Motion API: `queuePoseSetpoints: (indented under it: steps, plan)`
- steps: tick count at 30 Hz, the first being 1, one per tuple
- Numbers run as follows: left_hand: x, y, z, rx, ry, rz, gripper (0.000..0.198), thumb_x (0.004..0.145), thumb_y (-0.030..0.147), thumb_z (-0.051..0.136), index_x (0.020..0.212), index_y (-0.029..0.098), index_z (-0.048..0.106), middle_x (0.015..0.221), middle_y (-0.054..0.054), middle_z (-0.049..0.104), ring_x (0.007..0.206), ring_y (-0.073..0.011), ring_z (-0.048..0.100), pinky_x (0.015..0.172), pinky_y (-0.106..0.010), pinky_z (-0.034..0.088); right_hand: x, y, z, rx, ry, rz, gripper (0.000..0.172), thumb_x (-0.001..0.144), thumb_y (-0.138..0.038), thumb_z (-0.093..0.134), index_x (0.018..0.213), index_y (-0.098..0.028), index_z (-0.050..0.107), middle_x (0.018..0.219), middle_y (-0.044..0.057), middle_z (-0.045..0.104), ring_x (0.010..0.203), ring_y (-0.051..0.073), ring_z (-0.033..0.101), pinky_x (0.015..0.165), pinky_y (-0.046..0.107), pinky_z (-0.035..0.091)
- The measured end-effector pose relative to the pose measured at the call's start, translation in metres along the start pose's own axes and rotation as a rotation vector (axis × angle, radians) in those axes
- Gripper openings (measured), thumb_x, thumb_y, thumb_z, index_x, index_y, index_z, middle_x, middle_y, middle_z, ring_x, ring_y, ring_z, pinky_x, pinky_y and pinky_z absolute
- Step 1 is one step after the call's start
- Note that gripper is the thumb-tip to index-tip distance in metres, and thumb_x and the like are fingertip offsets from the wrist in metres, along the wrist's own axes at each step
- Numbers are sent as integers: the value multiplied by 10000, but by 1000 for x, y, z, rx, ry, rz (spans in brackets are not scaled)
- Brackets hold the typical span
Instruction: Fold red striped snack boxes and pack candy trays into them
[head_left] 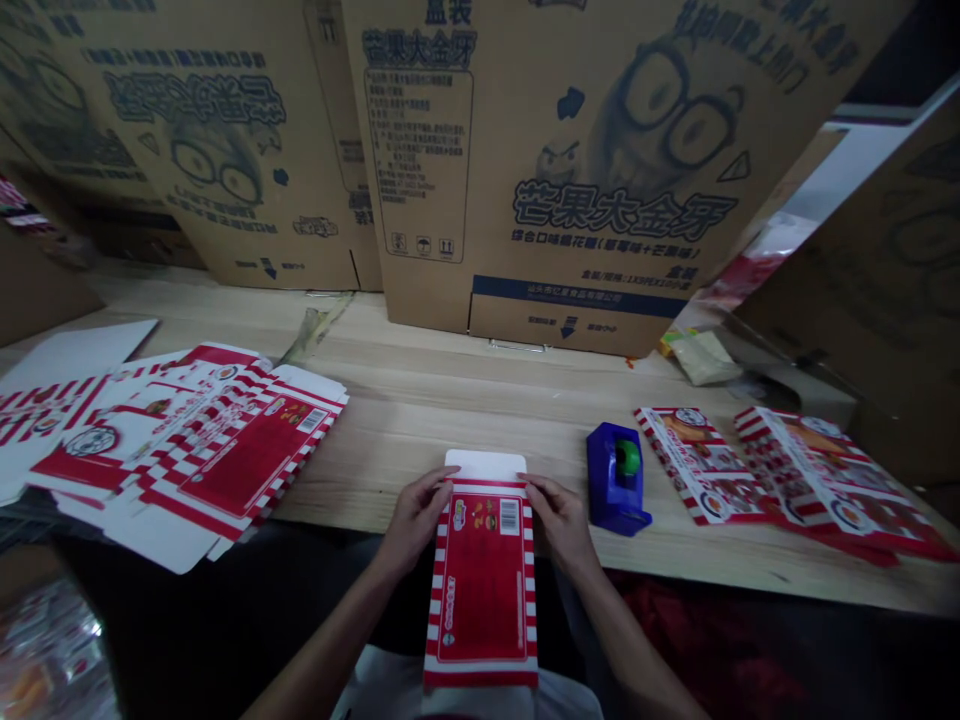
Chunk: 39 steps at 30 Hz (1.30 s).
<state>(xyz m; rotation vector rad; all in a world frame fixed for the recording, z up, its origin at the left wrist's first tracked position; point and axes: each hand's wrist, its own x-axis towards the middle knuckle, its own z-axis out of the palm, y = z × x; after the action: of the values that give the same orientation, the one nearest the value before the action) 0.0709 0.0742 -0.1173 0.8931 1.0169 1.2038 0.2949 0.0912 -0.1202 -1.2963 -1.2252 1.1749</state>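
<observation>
Bare table (420, 400) ahead; tape dispenser (616, 478) right, flat cartons (187, 440) left, big boxes (570, 170) behind.

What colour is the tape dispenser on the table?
The tape dispenser is blue with a green roll; head view.

Both bare forearms are running up along either side of the carton (484, 585), angling inward toward its upper end. The left grip (411, 520) is closing on the carton's upper left edge, fingertips pointing inward. The right grip (561, 520) is mirroring it on the upper right edge.
</observation>
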Motion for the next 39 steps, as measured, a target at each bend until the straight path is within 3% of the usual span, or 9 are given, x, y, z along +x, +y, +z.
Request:
queuePoseSetpoints:
  steps: [4, 9, 14, 20, 23, 26, 29, 33, 39]
  plan:
    - [5, -3, 5, 53, -17, -77, 366, 800, 469, 637, 969, 165, 748, 780, -37, 732, 665, -177, 644, 597, -242, 482, 2, 1, -1, -13, -38, -23, 265, 756, -466, 700, 756, -207, 754, 845, 52, 726, 827, 232, 636, 767, 342, 503]
    - [8, 0, 6, -39, -29, -150, 387, 758, 463, 673, 981, 157, 751, 850, -60, 741, 729, -202, 652, 653, -272, 491, 4, -2, -6, -94, -87, -100, 282, 770, -472, 676, 695, -206, 734, 866, 63, 703, 842, 224, 619, 779, 330, 482]
    - [9, -4, 0, 139, -3, 9, 329, 781, 447, 648, 890, 164, 775, 976, -78, 718, 873, -234, 637, 745, -295, 490, 1, -1, -12, -203, -169, -194, 205, 847, -373, 610, 769, -228, 732, 929, 60, 685, 930, 227, 609, 847, 339, 469]
    - [10, -14, -5, 317, 22, 251, 240, 832, 348, 613, 733, 186, 760, 956, -86, 712, 942, -239, 630, 833, -303, 470, -3, 3, -10, -233, -117, -221, 185, 825, -331, 641, 699, -213, 707, 967, 76, 666, 984, 239, 599, 867, 349, 471]
    - [15, -25, -6, 246, 82, 253, 192, 792, 311, 657, 669, 166, 689, 778, -53, 663, 761, -177, 608, 704, -265, 468, -4, 8, -6, -105, -66, -167, 150, 808, -322, 662, 925, -231, 679, 842, 36, 638, 837, 194, 615, 768, 315, 505]
    - [21, -31, -7, 186, 113, 217, 130, 768, 289, 665, 819, 171, 641, 662, 25, 551, 595, -107, 517, 567, -209, 414, -2, 10, -6, -37, -82, -125, 403, 798, -305, 666, 1186, -247, 574, 885, 20, 627, 783, 162, 615, 721, 283, 512]
    - [27, -27, -10, 257, 25, 237, 288, 778, 271, 641, 1049, 175, 629, 706, 28, 544, 605, -98, 521, 561, -196, 412, 2, 10, -9, -138, -156, -119, 309, 804, -305, 650, 1097, -211, 627, 914, 42, 631, 788, 162, 608, 697, 267, 500]
    - [30, -17, -17, 532, -121, 393, 200, 827, 243, 582, 928, 151, 728, 717, -30, 607, 665, -130, 557, 596, -225, 433, 3, 10, -12, -174, -208, -111, 194, 837, -326, 611, 991, -208, 629, 824, 25, 630, 741, 164, 609, 652, 258, 477]
    - [32, -9, -14, 732, -114, 577, 214, 876, 198, 533, 880, 148, 741, 657, -29, 641, 589, -113, 560, 551, -206, 410, 9, 7, -13, -337, -246, -166, 131, 859, -335, 575, 849, -205, 583, 699, -12, 585, 636, 140, 555, 585, 236, 425]
